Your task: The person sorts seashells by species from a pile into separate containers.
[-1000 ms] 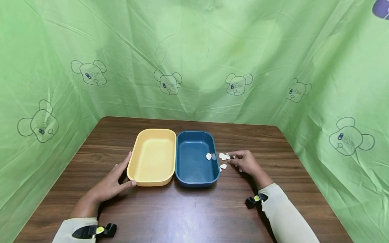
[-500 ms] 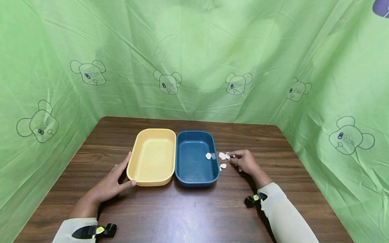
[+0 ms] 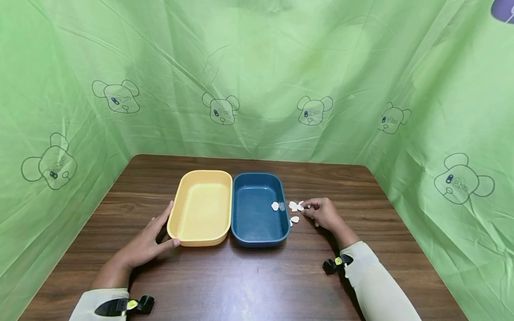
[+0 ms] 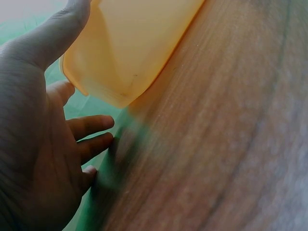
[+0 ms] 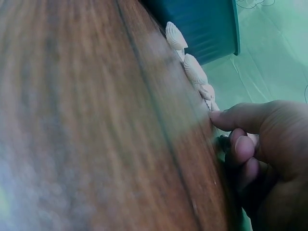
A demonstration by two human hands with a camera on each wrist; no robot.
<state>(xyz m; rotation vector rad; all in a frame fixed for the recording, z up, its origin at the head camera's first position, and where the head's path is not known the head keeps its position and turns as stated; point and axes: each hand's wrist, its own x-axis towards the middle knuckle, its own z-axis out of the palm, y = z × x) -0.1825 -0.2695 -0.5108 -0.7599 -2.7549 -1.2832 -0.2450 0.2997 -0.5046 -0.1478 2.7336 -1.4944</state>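
My right hand point(image 3: 323, 213) is beside the blue tray, thumb and index finger pinching a white seashell point(image 3: 300, 206) at the right end of a small cluster. In the right wrist view the thumb tip of my right hand point(image 5: 262, 149) meets the end of a row of ribbed seashells point(image 5: 195, 70); the held shell is mostly hidden. My left hand point(image 3: 146, 240) rests at the near left corner of the yellow tray point(image 3: 172, 223), fingers extended, thumb at its front. The left wrist view shows the remaining fingers of my left hand point(image 4: 43, 130) spread beside the tray point(image 4: 139, 43).
The blue tray point(image 3: 261, 243) stands against the yellow one. A seashell point(image 3: 275, 206) lies inside it near the right wall. Another seashell point(image 3: 295, 219) is on the brown wooden table point(image 3: 257, 281) just outside. A green printed curtain point(image 3: 257, 80) surrounds the table.
The seashell at my right fingertips has shifted very slightly towards the back. My left hand and both trays keep their places.
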